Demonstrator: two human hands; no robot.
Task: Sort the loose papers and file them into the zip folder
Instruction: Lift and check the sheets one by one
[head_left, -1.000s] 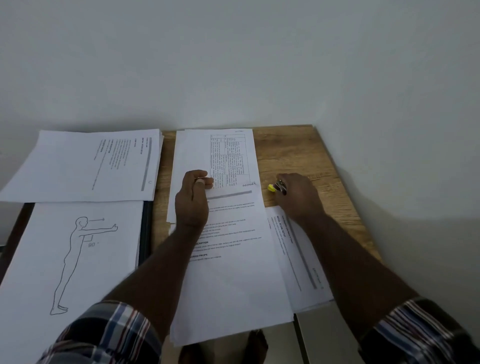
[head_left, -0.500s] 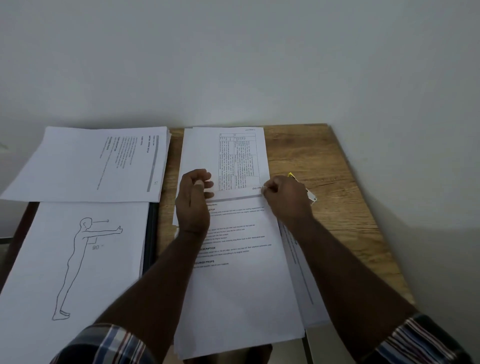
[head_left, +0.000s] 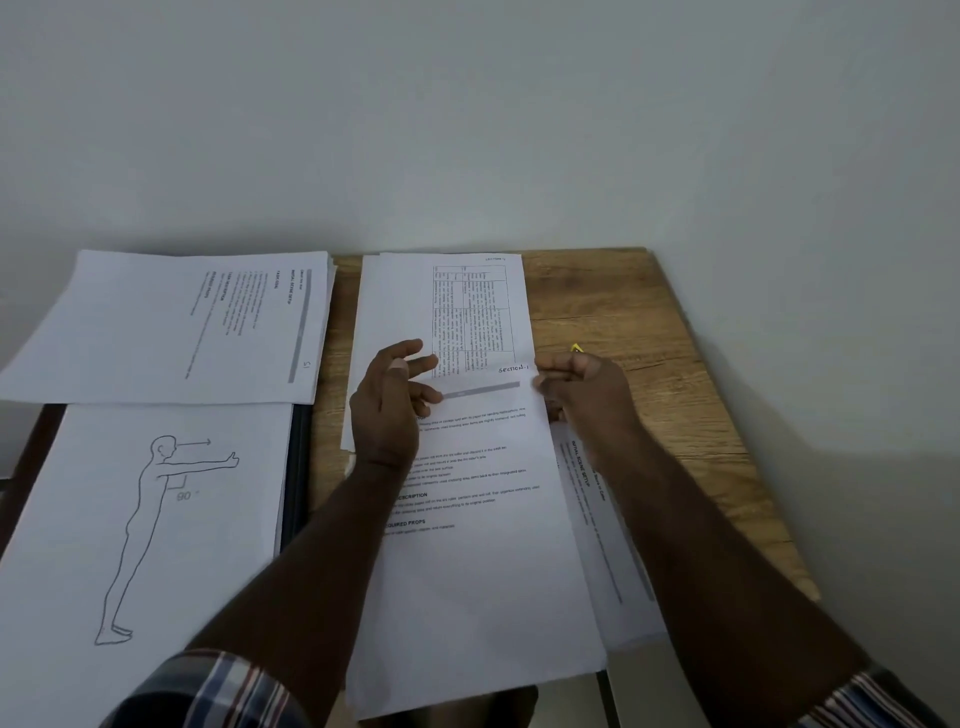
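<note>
A stack of printed sheets lies lengthwise in the middle of the wooden table. Behind it lies a page with a printed grid, marked "SECTION-1" by hand. My left hand hovers over the stack's upper left part with its fingers spread and straight. At the stack's top right corner my right hand is curled round a small yellow-tipped tool, most of it hidden in the fist. Another printed sheet sticks out from under the stack on the right.
On the left lie a pile of printed pages and a sheet with a standing-figure drawing. The drawing rests on a dark folder whose edge shows beside it. A white wall closes the back and the right side.
My right hand has moved left from the bare table to the stack's top right corner, carrying the yellow tool. My left hand's fingers have uncurled and spread.
</note>
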